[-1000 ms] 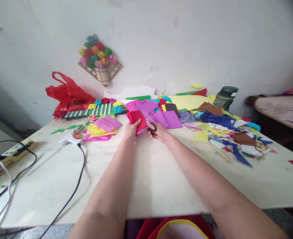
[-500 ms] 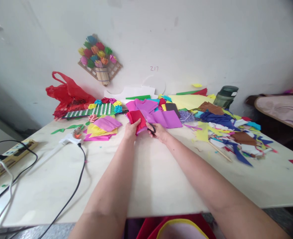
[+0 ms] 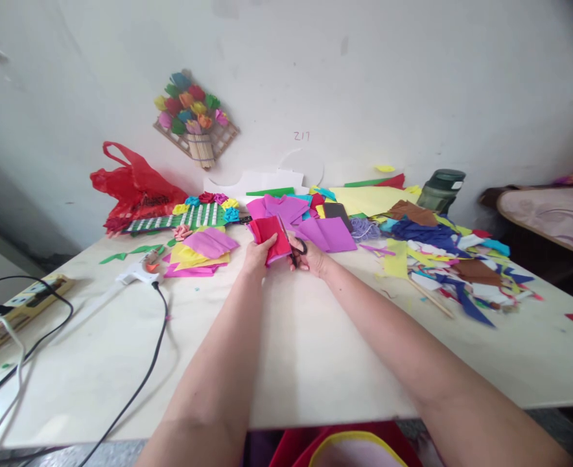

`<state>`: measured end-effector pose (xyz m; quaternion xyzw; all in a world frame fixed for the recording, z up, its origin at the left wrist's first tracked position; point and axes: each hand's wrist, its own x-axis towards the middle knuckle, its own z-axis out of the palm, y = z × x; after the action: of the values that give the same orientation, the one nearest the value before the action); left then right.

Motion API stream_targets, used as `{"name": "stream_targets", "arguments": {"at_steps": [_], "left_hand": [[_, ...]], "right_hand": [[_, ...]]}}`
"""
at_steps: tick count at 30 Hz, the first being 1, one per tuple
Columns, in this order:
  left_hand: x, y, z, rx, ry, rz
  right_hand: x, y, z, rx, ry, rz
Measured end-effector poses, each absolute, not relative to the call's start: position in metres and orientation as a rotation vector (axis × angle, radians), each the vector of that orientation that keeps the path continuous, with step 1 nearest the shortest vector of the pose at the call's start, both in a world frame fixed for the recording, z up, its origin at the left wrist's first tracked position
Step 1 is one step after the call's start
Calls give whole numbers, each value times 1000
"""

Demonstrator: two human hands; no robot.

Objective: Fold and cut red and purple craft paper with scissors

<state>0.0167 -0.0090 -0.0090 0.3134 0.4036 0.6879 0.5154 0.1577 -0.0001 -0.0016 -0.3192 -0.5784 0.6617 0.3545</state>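
On the worktop: the folded red paper sits at the far middle.
Left hand: grips the red paper at its near left edge, thumb on top.
Right hand: just right of the red paper, fingers curled through the black handles of the scissors.
Scissors: blades run along the red paper's right edge; whether they are parted is too small to tell.
Purple sheets: behind and right of the red paper, touching it.
Scrap heap: well right of the red paper.
Red bag: far left of the red paper.
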Motion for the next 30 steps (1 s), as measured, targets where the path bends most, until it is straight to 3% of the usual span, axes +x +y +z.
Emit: {"name": "stream_targets", "arguments": {"at_steps": [30], "left_hand": [[16, -10, -5, 694, 954, 1642]], "right_hand": [[144, 11, -12, -833, -1478, 1498]]}}
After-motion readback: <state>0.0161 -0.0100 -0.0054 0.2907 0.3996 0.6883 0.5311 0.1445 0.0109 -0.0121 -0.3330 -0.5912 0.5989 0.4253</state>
